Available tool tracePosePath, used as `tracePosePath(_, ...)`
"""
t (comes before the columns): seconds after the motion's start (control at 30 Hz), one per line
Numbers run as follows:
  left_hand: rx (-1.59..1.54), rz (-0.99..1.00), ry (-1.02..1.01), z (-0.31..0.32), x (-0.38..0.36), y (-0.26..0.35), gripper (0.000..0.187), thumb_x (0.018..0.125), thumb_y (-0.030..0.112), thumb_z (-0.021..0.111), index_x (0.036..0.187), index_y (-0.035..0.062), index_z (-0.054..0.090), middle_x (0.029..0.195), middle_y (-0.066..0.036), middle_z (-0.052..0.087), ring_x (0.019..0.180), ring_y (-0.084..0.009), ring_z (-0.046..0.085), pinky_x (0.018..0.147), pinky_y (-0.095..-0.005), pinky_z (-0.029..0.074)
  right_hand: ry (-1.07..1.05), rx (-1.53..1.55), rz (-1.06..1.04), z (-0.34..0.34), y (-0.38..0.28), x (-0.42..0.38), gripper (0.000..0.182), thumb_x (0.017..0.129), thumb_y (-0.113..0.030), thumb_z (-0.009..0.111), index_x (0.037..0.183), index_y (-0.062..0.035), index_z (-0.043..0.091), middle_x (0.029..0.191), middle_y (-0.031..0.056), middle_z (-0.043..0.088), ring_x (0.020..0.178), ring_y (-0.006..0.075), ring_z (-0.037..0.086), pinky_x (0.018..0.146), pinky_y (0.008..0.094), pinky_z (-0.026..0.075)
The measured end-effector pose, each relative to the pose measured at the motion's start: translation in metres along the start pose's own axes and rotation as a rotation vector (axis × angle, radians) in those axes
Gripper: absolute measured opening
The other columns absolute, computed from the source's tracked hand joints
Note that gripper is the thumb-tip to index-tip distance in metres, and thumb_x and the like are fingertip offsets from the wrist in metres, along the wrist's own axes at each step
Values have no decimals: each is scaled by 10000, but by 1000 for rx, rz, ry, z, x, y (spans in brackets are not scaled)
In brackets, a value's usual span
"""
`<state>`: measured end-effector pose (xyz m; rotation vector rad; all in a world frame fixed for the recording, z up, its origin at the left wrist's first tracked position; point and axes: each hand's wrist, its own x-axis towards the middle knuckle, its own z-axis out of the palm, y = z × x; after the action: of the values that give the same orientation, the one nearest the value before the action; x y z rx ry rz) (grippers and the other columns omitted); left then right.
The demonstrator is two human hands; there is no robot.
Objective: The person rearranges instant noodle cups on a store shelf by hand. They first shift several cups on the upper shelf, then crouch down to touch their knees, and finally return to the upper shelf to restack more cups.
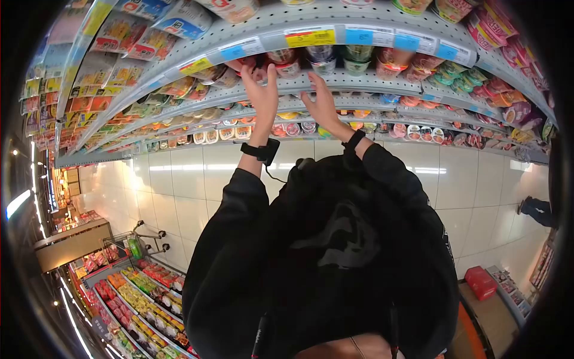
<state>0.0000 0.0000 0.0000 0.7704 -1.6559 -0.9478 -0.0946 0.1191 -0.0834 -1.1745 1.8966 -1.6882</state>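
Note:
Both my hands reach up to a store shelf of packaged cups. My left hand (261, 96) is at the shelf's front edge, fingers apart, beside a red-lidded cup (284, 64); its fingertips are close to the cups and no item shows in its grasp. To the right, my right hand (321, 103) has its fingers spread below a dark-labelled cup (323, 60) and holds nothing. A green cup (357, 60) and an orange-red cup (391, 63) stand farther right, under a shelf edge with price tags (310, 37).
Lower shelves (353, 128) with bowls and cups run beneath my hands. Bagged goods (122, 36) fill the upper left. A cart (140, 239) and a produce display (134, 299) stand at the lower left. Another person's leg (538, 211) shows at the far right, above a red box (480, 283).

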Motion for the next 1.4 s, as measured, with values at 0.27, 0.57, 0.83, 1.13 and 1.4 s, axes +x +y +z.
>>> tracePosePath(0.27,-61,-26,-244,-17,33,-10,443,863,223,792,1059,-108,573,1088,-217,669,980,-281,659,861,-399,517,259,-125,42,63,9,36,840,830,-254,813,1445,87,353,1384,309,508,1261,425,534,1006,433,464)
tracePosePath(0.57,-20,9,-382,2,50,-8,692,798,285,854,1224,-135,506,942,-185,703,835,-245,665,818,-381,525,267,67,-71,72,3,69,900,804,-252,836,1475,48,318,1403,253,511,1319,355,515,1071,413,417)
tracePosePath(0.83,9,21,-310,5,55,-9,646,795,336,865,1154,-95,544,895,-145,668,757,-237,586,753,-365,504,223,-171,55,71,19,84,962,731,-307,883,1455,45,356,1384,295,520,1269,442,523,1046,451,447)
tracePosePath(1.13,44,-49,-378,2,60,-11,435,798,273,872,984,-41,635,799,-76,660,691,-158,576,675,-325,492,393,-197,167,83,3,69,866,675,-329,918,1278,90,459,1148,319,626,1100,475,596,913,486,508)
tracePosePath(1.4,-43,-111,-399,1,62,-24,371,855,207,837,960,-54,595,750,-25,594,679,-100,522,634,-279,441,472,-243,233,87,-20,66,836,692,-312,906,1263,92,447,1166,315,602,1097,483,574,920,501,491)
